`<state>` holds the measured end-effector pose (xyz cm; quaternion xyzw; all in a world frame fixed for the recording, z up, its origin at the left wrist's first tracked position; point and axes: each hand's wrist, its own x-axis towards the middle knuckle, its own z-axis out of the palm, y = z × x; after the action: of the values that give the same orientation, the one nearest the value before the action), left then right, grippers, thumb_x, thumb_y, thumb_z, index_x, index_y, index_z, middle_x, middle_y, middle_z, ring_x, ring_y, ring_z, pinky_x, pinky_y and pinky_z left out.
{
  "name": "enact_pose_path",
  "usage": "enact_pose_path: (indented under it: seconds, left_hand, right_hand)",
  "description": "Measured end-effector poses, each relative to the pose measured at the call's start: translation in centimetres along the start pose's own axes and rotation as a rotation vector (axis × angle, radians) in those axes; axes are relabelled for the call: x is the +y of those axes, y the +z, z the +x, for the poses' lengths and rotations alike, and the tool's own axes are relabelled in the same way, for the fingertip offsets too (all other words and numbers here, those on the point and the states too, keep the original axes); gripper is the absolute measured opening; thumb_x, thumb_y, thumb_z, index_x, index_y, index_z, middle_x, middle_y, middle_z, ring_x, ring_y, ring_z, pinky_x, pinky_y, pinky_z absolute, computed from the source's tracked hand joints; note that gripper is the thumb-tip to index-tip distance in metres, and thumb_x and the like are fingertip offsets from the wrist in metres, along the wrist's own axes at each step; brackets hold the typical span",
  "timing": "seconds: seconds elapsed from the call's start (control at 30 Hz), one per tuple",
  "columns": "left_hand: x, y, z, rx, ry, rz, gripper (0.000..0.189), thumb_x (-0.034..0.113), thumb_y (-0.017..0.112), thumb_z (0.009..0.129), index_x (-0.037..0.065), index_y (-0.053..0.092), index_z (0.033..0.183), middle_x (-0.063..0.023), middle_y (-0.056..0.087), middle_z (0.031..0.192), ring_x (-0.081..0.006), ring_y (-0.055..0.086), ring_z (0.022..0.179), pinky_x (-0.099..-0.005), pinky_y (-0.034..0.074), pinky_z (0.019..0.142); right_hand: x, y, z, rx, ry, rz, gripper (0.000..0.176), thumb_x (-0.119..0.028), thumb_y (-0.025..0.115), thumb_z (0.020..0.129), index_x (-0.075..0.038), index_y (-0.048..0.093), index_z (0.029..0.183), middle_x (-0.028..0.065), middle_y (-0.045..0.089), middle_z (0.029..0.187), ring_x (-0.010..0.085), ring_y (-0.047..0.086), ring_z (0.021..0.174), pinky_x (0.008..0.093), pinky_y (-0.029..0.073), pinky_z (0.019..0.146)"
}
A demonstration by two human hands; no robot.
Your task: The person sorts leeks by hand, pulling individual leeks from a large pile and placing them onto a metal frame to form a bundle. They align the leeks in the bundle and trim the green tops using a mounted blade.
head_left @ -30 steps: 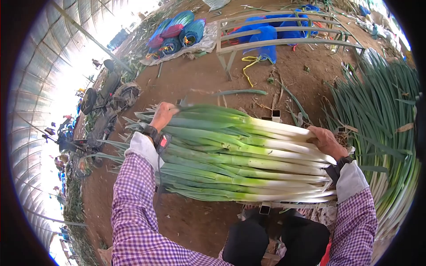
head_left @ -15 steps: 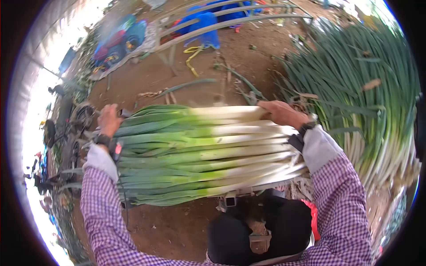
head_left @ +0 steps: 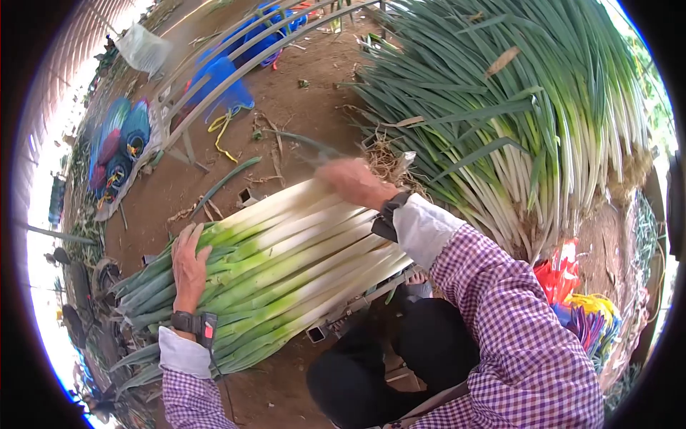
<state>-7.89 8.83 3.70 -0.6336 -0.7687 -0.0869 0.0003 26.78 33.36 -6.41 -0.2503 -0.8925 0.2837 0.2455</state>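
A layer of leeks (head_left: pixel 286 239) lies side by side in front of me, green leaves to the left and white stalks to the right. My left hand (head_left: pixel 189 268) rests on the leaves near the far side, its fingers stretched out and the thumb apart. Over the far edge of the white stalks is my right hand (head_left: pixel 357 184), smeared by motion with its fingers pointing left. Just beyond it sits a clump of dry roots (head_left: pixel 386 161).
A big heap of leeks (head_left: pixel 500 114) with roots on lies at the right. Beyond are a metal frame (head_left: pixel 268 36), a blue plastic bag (head_left: pixel 223 86) and rolls of netting or twine (head_left: pixel 118 146). Red plastic (head_left: pixel 557 272) and coloured ties (head_left: pixel 589 318) lie at my right.
My view has swung to the right, bringing more of the heap in. My left hand has shifted from the leaf ends inward over the leaves. My right hand has moved at the white ends.
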Motion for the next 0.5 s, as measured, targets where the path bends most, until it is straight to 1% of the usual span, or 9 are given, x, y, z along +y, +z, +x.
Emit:
enact_pose_path:
  seconds: [0.07, 0.17, 0.27, 0.37, 0.47, 0.5]
  left_hand:
    - [-0.3, 0.2, -0.3, 0.024, 0.01, 0.027, 0.057, 0.01, 0.072, 0.086, 0.005, 0.058, 0.142, -0.017, 0.056, 0.145, -0.0368, 0.051, 0.135, -0.046, 0.038, 0.115]
    - [0.7, -0.3, -0.3, 0.022, 0.004, 0.061, 0.057, 0.009, 0.072, 0.087, 0.006, 0.058, 0.142, -0.0152, 0.057, 0.145, -0.0354, 0.051, 0.135, -0.046, 0.039, 0.115]
    - [0.8, -0.6, -0.1, -0.002, 0.004, 0.101, 0.057, 0.01, 0.072, 0.087, 0.007, 0.059, 0.143, -0.0147, 0.057, 0.145, -0.0348, 0.051, 0.136, -0.0459, 0.039, 0.114]
    - [0.7, -0.6, 0.0, -0.013, 0.03, 0.105, 0.057, 0.012, 0.071, 0.088, 0.008, 0.059, 0.143, -0.0141, 0.058, 0.145, -0.0342, 0.051, 0.137, -0.0459, 0.039, 0.114]
    - [1.8, -0.6, 0.6, -0.044, 0.069, 0.075, 0.057, 0.013, 0.071, 0.088, 0.009, 0.059, 0.144, -0.0133, 0.058, 0.146, -0.0335, 0.05, 0.138, -0.0457, 0.038, 0.114]
    - [1.9, -0.2, 0.8, -0.042, 0.059, 0.073, 0.058, 0.013, 0.072, 0.088, 0.01, 0.059, 0.144, -0.0132, 0.058, 0.146, -0.0334, 0.05, 0.138, -0.0456, 0.038, 0.114]
  right_hand:
    - [0.2, 0.1, 0.0, -0.024, -0.009, 0.017, 0.009, -0.005, 0.057, 0.093, -0.004, 0.064, 0.098, 0.0177, 0.071, 0.092, 0.0388, 0.072, 0.089, 0.0472, 0.056, 0.073]
    - [0.9, -0.1, 0.0, 0.011, -0.141, -0.021, 0.007, -0.004, 0.058, 0.092, -0.004, 0.064, 0.097, 0.0171, 0.071, 0.09, 0.0389, 0.072, 0.088, 0.0476, 0.055, 0.073]
    - [1.3, -0.5, 0.1, 0.042, -0.19, -0.009, 0.009, -0.004, 0.062, 0.089, -0.005, 0.065, 0.098, 0.0169, 0.073, 0.091, 0.0394, 0.072, 0.088, 0.0474, 0.056, 0.075]
    - [2.3, -1.2, 0.5, -0.047, -0.137, -0.049, 0.014, -0.004, 0.065, 0.087, -0.006, 0.067, 0.1, 0.0168, 0.074, 0.092, 0.0389, 0.072, 0.09, 0.0465, 0.056, 0.076]
    - [2.5, -3.5, 0.0, -0.132, 0.003, 0.135, 0.019, -0.002, 0.066, 0.086, -0.009, 0.069, 0.104, 0.0169, 0.075, 0.093, 0.0379, 0.073, 0.091, 0.0451, 0.057, 0.078]
    - [2.4, -4.1, -0.1, -0.165, 0.011, 0.09, 0.023, -0.001, 0.065, 0.085, -0.009, 0.071, 0.106, 0.0167, 0.075, 0.093, 0.0376, 0.073, 0.091, 0.044, 0.057, 0.08]
